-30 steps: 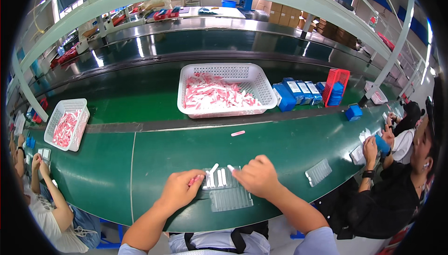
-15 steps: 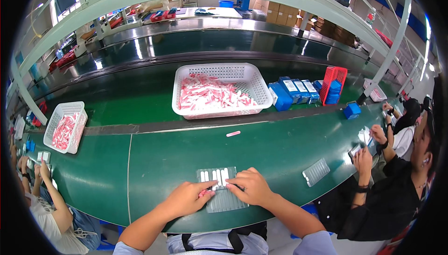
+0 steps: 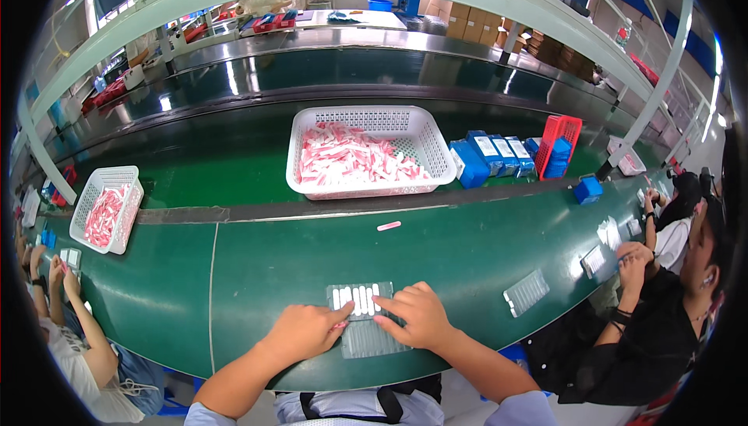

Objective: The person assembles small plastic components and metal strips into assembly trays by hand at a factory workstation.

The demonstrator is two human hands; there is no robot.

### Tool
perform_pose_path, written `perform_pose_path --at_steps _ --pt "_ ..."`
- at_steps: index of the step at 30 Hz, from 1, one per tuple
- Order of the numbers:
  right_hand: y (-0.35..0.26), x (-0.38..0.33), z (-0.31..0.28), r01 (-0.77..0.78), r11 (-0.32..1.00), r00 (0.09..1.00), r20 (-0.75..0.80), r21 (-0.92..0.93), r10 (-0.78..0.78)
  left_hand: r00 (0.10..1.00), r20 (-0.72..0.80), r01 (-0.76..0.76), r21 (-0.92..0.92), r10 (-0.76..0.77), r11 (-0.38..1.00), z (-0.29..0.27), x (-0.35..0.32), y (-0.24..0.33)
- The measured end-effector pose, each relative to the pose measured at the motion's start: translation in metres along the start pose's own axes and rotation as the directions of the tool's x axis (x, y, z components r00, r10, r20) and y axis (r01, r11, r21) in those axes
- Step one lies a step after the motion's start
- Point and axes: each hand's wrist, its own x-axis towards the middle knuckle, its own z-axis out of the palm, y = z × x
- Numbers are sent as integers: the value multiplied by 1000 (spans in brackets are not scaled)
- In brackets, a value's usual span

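Both hands (image 3: pixel 308 331) (image 3: pixel 417 315) now nearer, fingertips pressed flat onto clear tray (image 3: pixel 360 301).

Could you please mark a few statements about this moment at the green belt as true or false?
1. Both hands rest on the clear plastic tray at the near edge of the belt. True: the left hand and the right hand both touch it.
2. The tray holds a row of white pieces. True.
3. The large white basket is empty. False: it holds a heap of pink and white pieces.
4. A single pink piece lies loose on the belt between basket and tray. True.
5. The blue boxes stand to the left of the large basket. False: they stand to its right, beside a red crate.
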Motion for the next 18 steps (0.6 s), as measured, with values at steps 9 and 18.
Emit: perform_pose_path --at_steps 9,18 --pt "11 -6 6 -32 997 999 15 64 31 999 -33 -10 -117 6 993 4 5 -10" --pt "2 1 0 -81 996 996 35 32 79 992 -98 -14 -686 -74 728 11 -4 -12"
